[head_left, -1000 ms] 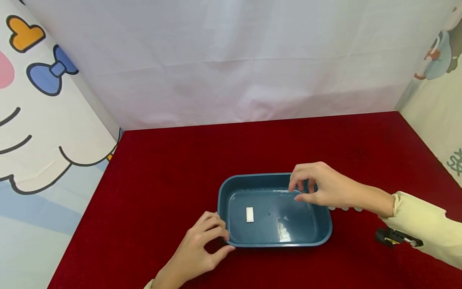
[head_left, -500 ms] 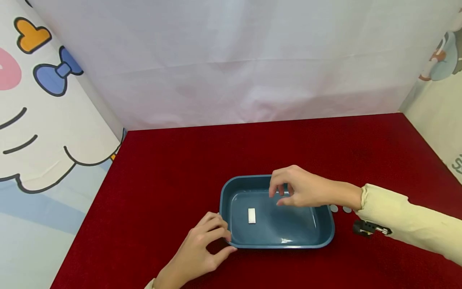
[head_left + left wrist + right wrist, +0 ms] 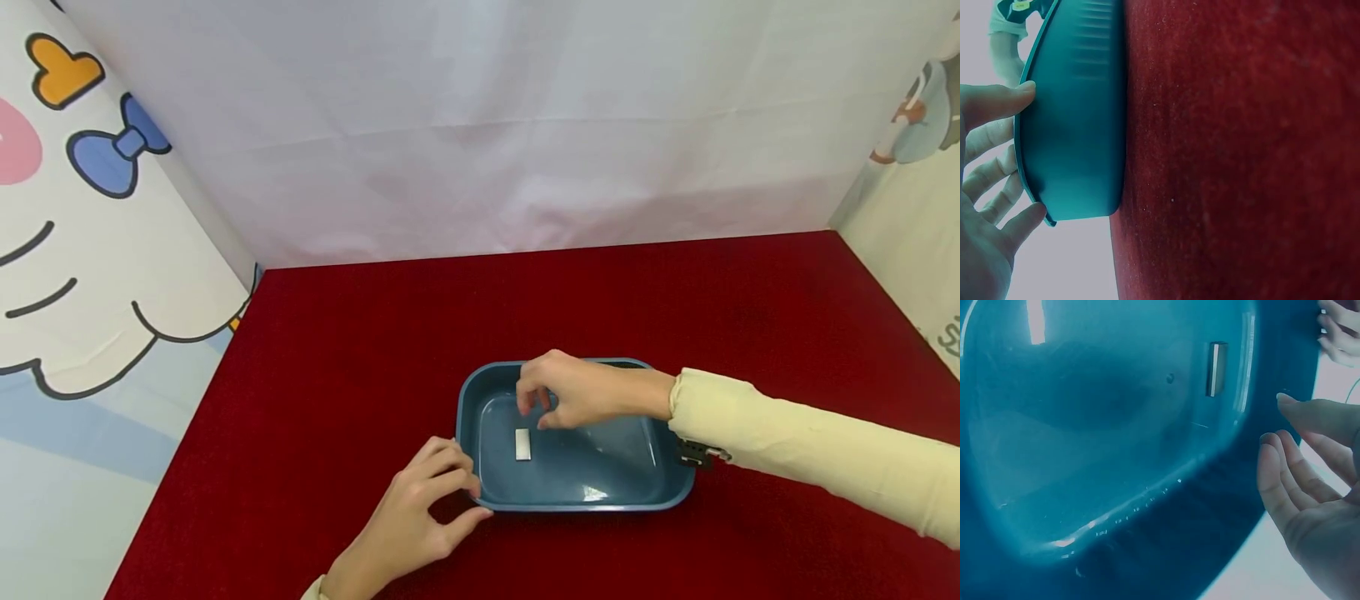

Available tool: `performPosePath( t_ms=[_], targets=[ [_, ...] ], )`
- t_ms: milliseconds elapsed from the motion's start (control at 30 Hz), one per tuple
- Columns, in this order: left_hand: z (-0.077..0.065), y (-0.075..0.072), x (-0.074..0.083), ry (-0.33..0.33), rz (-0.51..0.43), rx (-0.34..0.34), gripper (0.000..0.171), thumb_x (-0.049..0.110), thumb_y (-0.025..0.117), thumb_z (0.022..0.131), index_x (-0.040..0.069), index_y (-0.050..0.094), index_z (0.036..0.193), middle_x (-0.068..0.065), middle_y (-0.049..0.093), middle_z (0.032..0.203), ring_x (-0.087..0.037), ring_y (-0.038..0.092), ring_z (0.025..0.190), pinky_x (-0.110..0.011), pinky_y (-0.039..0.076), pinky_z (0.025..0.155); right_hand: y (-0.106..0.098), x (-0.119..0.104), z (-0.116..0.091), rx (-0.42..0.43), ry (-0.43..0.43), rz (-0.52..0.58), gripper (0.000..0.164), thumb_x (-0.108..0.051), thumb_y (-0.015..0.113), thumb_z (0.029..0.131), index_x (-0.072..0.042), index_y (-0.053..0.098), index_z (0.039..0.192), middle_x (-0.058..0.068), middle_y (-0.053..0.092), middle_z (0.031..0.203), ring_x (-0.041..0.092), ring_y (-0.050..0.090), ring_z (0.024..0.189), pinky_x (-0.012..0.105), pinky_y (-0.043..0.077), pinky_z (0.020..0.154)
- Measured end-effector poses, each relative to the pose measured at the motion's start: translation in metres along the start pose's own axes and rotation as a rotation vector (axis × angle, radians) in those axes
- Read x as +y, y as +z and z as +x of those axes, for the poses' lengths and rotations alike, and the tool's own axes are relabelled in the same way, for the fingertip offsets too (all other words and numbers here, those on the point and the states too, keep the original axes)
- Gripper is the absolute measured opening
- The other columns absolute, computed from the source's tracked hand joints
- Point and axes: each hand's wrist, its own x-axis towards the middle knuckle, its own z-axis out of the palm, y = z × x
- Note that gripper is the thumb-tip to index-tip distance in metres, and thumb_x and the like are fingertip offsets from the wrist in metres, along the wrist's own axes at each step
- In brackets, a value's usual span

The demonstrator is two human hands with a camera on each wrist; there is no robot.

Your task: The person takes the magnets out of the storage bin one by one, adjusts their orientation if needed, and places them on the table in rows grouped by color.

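Note:
A blue plastic tub (image 3: 585,507) stands on the red cloth. On its floor, left of the middle, lies a small white rectangular block (image 3: 522,445); in the right wrist view this block (image 3: 1216,369) has a shiny pale face. My left hand (image 3: 420,508) holds the tub's near left corner, thumb and fingers spread along the rim, which the left wrist view shows closely. Above the tub floor hovers my right hand (image 3: 573,392), just up and right of the block. Its fingers are bent, and a gap shows between thumb and fingertips with nothing in it.
Red cloth (image 3: 360,350) covers the table around the tub. A white curtain (image 3: 510,125) hangs behind it, and printed cartoon panels (image 3: 97,250) stand at the sides. A black strap device (image 3: 697,453) sits on my right wrist.
My right hand has moved left across the tub toward the block. White discs on the cloth right of the tub are now hidden behind my right arm. My left hand keeps its place.

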Motion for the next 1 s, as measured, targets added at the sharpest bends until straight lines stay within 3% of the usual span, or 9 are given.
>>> performPosePath(
  t_ms=[200, 467, 600, 833, 1000],
  targets=[
    [0.000, 0.001, 0.000, 0.000, -0.002, -0.001, 0.022, 0.014, 0.081, 0.074, 0.019, 0.061, 0.083, 0.008, 0.056, 0.092, -0.013, 0.049, 0.097, -0.028, 0.047, 0.085, 0.010, 0.007, 0.015, -0.071, 0.007, -0.035, 0.015, 0.001, 0.072, 0.079, -0.007, 0.069, 0.090, 0.003, 0.060, 0.088, 0.007, 0.052, 0.069, 0.019, 0.047, 0.061],
    [0.000, 0.001, -0.001, 0.009, 0.002, 0.002, 0.022, 0.015, 0.081, 0.075, 0.019, 0.061, 0.083, 0.008, 0.056, 0.092, -0.013, 0.049, 0.097, -0.026, 0.047, 0.084, 0.027, 0.012, 0.030, -0.200, 0.037, -0.109, 0.018, -0.003, 0.078, 0.075, -0.008, 0.071, 0.091, 0.002, 0.058, 0.090, 0.009, 0.050, 0.069, 0.017, 0.045, 0.060],
    [0.000, 0.001, -0.001, 0.009, 0.002, 0.001, 0.022, 0.015, 0.081, 0.075, 0.019, 0.061, 0.083, 0.008, 0.056, 0.092, -0.013, 0.049, 0.097, -0.026, 0.047, 0.084, 0.035, 0.014, 0.032, -0.211, 0.036, -0.122, 0.014, 0.000, 0.077, 0.075, -0.011, 0.070, 0.083, -0.001, 0.055, 0.087, 0.010, 0.049, 0.069, 0.017, 0.045, 0.059],
    [-0.001, 0.001, 0.000, 0.001, -0.004, 0.007, 0.022, 0.015, 0.081, 0.074, 0.020, 0.061, 0.083, 0.009, 0.056, 0.093, -0.012, 0.049, 0.097, -0.027, 0.047, 0.085, 0.040, 0.013, 0.032, -0.205, 0.103, -0.129, 0.022, 0.002, 0.075, 0.076, -0.014, 0.061, 0.078, -0.006, 0.053, 0.080, 0.007, 0.048, 0.065, 0.018, 0.044, 0.059],
    [0.000, 0.001, 0.000, 0.011, -0.013, 0.009, 0.022, 0.014, 0.081, 0.074, 0.018, 0.061, 0.083, 0.008, 0.056, 0.092, -0.013, 0.049, 0.097, -0.028, 0.047, 0.085, 0.041, 0.012, 0.030, -0.172, 0.060, -0.102, 0.023, 0.005, 0.072, 0.077, -0.014, 0.058, 0.078, -0.004, 0.055, 0.068, 0.005, 0.046, 0.057, 0.018, 0.041, 0.053]
  ],
)
